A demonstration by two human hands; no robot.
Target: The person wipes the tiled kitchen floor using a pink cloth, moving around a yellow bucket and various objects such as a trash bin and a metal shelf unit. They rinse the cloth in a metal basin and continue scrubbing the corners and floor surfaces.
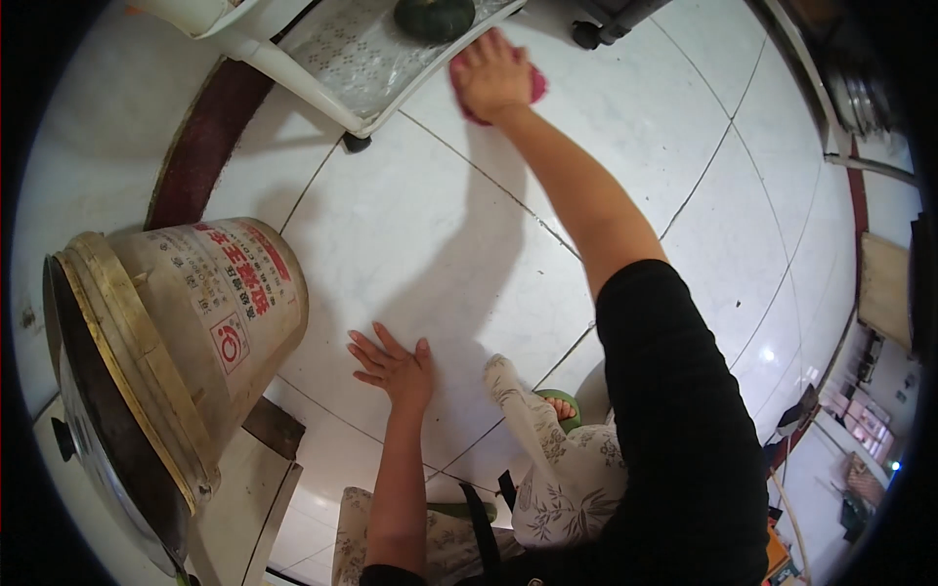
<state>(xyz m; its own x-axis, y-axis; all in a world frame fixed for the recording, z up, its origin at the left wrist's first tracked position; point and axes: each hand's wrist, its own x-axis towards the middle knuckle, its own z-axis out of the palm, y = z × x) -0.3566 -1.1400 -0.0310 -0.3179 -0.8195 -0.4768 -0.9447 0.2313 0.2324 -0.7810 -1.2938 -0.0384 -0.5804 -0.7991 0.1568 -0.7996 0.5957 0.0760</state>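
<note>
My right hand (496, 77) lies flat on a pink-red cloth (539, 82), pressing it on the white tiled floor (410, 212) beside the edge of a white wheeled rack. Fingers spread, my left hand (396, 370) rests palm down on the tiles, to the right of a large plastic bucket, with nothing held. Part of the cloth is hidden under the right hand.
The bucket (220, 300), bearing writing, stands at left with a metal lid (110, 469) on top. A green squash (435, 18) sits on the rack's bottom shelf (366, 121). A black caster (586, 34) is at the top. My green slipper (574, 421) is below.
</note>
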